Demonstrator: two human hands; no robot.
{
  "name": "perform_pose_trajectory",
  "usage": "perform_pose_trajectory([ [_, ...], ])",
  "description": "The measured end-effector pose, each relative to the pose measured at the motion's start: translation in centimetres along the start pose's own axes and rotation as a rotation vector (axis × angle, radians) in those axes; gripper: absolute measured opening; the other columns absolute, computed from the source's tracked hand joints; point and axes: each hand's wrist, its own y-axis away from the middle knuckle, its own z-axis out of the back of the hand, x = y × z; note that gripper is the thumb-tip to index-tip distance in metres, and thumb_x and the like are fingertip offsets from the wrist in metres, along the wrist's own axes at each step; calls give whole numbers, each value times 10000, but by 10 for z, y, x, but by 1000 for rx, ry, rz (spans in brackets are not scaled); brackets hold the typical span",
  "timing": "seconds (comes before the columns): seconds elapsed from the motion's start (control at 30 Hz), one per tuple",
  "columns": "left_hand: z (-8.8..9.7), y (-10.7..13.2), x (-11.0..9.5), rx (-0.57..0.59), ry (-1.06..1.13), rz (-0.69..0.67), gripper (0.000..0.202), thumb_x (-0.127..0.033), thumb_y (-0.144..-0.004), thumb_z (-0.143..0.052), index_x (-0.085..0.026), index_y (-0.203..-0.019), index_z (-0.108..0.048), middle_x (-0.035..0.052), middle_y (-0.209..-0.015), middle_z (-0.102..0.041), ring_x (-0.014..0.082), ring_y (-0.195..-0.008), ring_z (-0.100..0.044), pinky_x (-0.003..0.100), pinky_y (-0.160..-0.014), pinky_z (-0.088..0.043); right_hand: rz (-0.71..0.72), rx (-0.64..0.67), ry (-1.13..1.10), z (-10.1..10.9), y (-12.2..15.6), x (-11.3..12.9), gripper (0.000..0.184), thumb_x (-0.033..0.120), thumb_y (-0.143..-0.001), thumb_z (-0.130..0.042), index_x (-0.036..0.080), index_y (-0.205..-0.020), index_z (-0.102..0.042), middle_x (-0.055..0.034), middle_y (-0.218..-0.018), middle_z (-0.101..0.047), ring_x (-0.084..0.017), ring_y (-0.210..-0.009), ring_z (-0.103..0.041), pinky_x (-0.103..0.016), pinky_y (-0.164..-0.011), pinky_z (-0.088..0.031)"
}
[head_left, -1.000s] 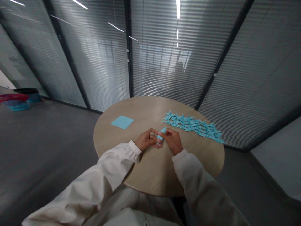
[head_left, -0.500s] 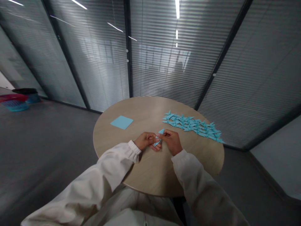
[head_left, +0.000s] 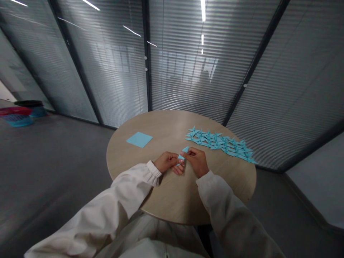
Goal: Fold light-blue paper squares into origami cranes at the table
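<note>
A small, partly folded piece of light blue paper (head_left: 183, 152) is pinched between both hands just above the round wooden table (head_left: 172, 193). My left hand (head_left: 168, 162) grips its lower end with curled fingers. My right hand (head_left: 197, 161) pinches its upper end between thumb and fingers. Both sleeves are cream-coloured.
A flat light blue paper square (head_left: 139, 139) lies on the table's left side. Several folded blue paper cranes (head_left: 220, 143) lie in rows on the right side. Glass walls with blinds stand behind the table. Coloured basins (head_left: 18, 114) sit on the floor far left.
The fingers of both hands have closed tighter on the folded paper, and its visible tip has become shorter. The arms have barely moved.
</note>
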Motion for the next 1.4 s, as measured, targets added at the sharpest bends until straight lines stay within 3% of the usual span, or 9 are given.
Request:
perform_pose_trajectory([
  [0.3, -1, 2, 0, 35, -28, -15, 460, -514, -617, -682, -82, -742, -587, 109, -687, -679, 190, -637, -661, 290, -584, -527, 9, 9, -34, 1, -3, -4, 259, 388, -645, -641, 158, -577, -543, 35, -536, -501, -89, -511, -439, -214, -497, -362],
  [0.5, 2, -2, -4, -113, -4, -117, 441, -465, -569, -724, -83, -753, -599, 88, -751, -686, 176, -702, -655, 277, -644, -526, 61, 80, 74, 2, -5, -10, 215, 371, -692, -616, 162, -742, -607, -2, -678, -591, -127, -622, -536, -246, -600, -436],
  [0.63, 4, -3, -6, -187, 14, -150, 430, -460, -564, -725, -95, -750, -592, 63, -710, -684, 190, -708, -658, 285, -638, -527, 118, -44, 87, 0, -5, -11, 388, 329, -644, -674, 184, -969, -519, -11, -832, -572, -135, -733, -557, -256, -661, -464],
  [0.8, 4, -2, -7, -218, 0, -179, 448, -466, -573, -718, -98, -799, -599, 51, -671, -681, 194, -707, -660, 281, -631, -525, 169, -34, 148, 0, -6, -15, 233, 327, -662, -654, 189, -793, -519, -4, -794, -554, -140, -740, -549, -263, -674, -461],
  [0.93, 6, -2, -5, -253, -49, -186, 409, -438, -575, -728, -92, -765, -620, 54, -681, -682, 181, -710, -658, 252, -639, -518, 179, 11, 137, 1, -6, -13, 165, 315, -694, -628, 185, -755, -548, -2, -755, -564, -138, -709, -549, -266, -668, -452],
  [1.13, 4, -3, -7, -237, 7, -174, 431, -436, -594, -717, -108, -857, -627, 50, -763, -692, 179, -706, -660, 272, -659, -524, 351, -24, 246, 6, -4, -2, 86, 276, -727, -600, 196, -697, -597, -2, -710, -543, -141, -702, -523, -274, -678, -425],
  [1.4, 4, -2, -6, -231, -61, -211, 388, -437, -629, -692, -97, -810, -650, 48, -708, -687, 158, -680, -645, 235, -647, -506, 293, -7, 165, 5, -6, -9, 172, 266, -703, -627, 192, -857, -613, -13, -782, -588, -140, -713, -551, -268, -675, -450],
])
